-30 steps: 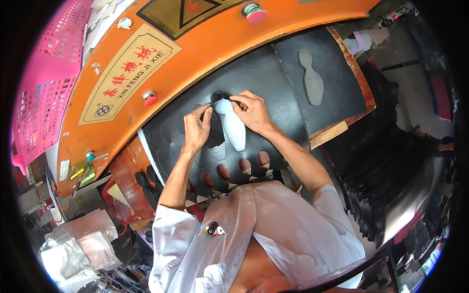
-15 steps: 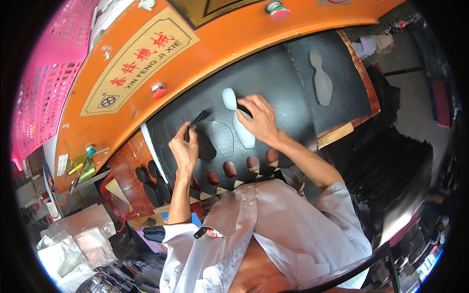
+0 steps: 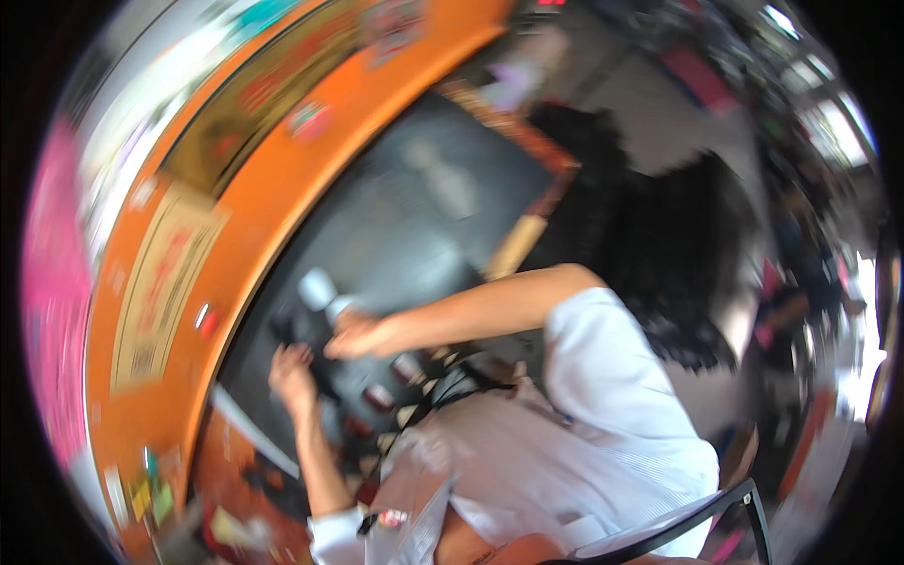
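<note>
My left hand (image 3: 294,379) is over the left part of a black sheet (image 3: 377,250), its fingers closed around dark insole-shaped pieces (image 3: 325,379) that are blurred by motion. Close beside it, my right hand (image 3: 356,337) reaches across from the right with its fingers curled and smeared; whether it holds anything cannot be made out. Just beyond the right hand lies a pale blue insole shape (image 3: 317,288), partly covered by that hand. Farther right on the sheet rests a grey insole shape (image 3: 443,179).
An orange machine beam (image 3: 254,202) with red buttons runs along the far side. Several brown-and-dark shoe-shaped pieces (image 3: 379,397) line the near edge. A wooden strip (image 3: 515,247) borders the right end, beside a large black pile (image 3: 659,235) of sheets.
The view has swung, turning the bench and blurring the picture. My hands have come closer together, the right one now beside the left, near the lower end of the pale insole.
</note>
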Motion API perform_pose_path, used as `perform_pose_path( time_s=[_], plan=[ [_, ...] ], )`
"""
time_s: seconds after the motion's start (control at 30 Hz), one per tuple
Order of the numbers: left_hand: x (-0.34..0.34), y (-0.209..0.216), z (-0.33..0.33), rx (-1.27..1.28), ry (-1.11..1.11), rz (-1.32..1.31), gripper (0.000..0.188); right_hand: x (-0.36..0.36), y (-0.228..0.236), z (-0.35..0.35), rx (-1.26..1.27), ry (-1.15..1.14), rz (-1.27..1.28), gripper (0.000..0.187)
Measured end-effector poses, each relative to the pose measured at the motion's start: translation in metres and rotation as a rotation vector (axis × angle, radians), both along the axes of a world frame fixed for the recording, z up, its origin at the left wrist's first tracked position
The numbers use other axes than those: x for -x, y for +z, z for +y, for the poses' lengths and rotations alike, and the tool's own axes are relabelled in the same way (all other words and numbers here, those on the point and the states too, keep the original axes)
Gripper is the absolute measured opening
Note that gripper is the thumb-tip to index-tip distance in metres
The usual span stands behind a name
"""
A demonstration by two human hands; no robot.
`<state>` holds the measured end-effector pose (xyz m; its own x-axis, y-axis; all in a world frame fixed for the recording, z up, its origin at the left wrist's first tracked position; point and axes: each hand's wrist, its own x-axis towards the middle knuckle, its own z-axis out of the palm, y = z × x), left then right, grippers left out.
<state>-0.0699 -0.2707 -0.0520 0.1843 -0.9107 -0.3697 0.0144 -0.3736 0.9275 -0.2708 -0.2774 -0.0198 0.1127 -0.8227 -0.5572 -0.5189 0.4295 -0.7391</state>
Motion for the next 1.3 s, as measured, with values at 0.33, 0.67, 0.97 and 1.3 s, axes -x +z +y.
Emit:
perform_pose_path(
  time_s=[0.33, 0.67, 0.97, 1.3],
  plan=[
    [0.028, 0.018, -0.013, 0.159, -0.307, -0.842, 0.070, -0.007, 0.000, 0.021, 0.012, -0.198, -0.130, 0.037],
    [0.035, 0.051, -0.017, 0.049, -0.430, -0.735, 0.077, 0.001, -0.024, 0.019, -0.297, -0.418, -1.022, 0.028],
    [-0.011, 0.050, -0.011, -0.118, -0.154, -0.097, 0.050, 0.022, 0.008, 0.051, 0.591, -0.185, -0.189, 0.036],
    [0.011, 0.056, -0.034, -0.054, -0.408, -0.326, 0.028, -0.023, -0.012, -0.022, 0.772, -0.034, -0.059, 0.043]
  ],
)
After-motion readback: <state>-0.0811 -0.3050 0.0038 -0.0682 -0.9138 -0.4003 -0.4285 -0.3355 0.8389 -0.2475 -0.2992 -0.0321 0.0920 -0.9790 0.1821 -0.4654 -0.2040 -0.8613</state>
